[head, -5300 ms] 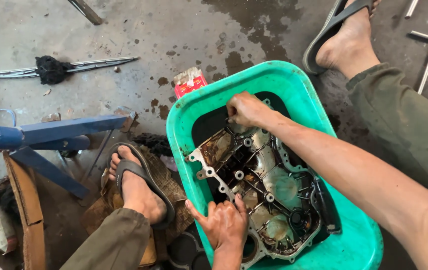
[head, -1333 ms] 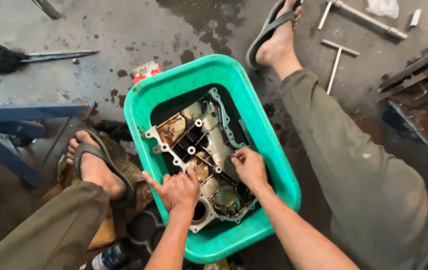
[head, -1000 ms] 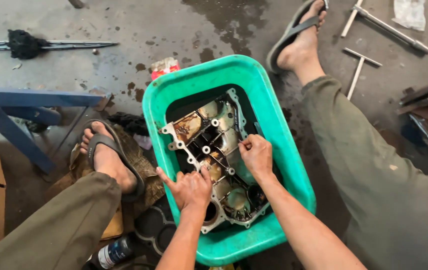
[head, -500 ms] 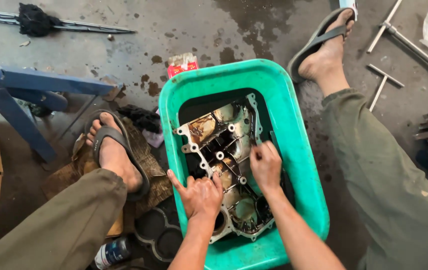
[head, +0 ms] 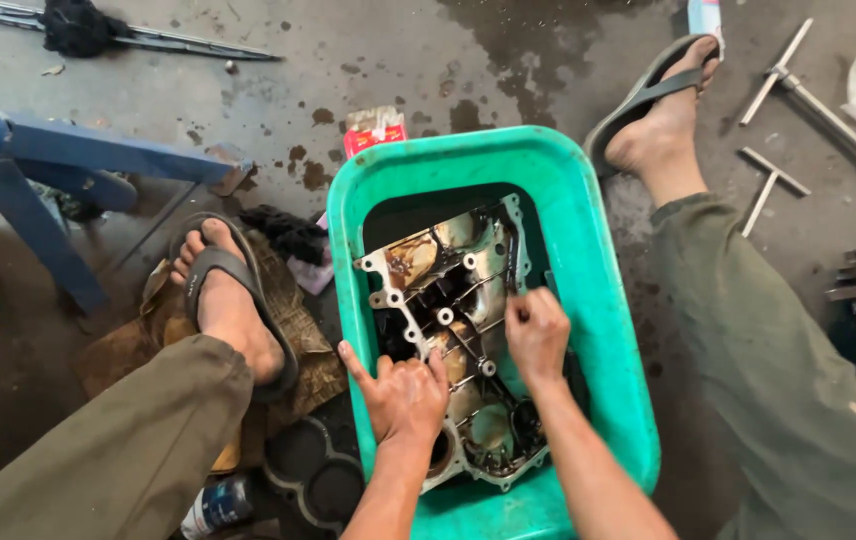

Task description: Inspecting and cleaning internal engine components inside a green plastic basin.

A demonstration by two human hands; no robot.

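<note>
I see a teal-green tub (head: 608, 330) w/ a grey, rust-stained metal engine cover (head: 448, 300) in it; olive trousers (head: 788, 380), black sandals (head: 238, 300), blue metal frame (head: 78, 150), stained grey floor (head: 248, 90).

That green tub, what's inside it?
The green tub holds a greasy metal engine cover, with the left hand and right hand resting on it. Whatever lies beneath is hidden.

Blue metal stand (head: 68, 160), T-handle wrenches (head: 778, 180), crumpled cardboard (head: 288, 330), spray can (head: 216, 508)
</note>
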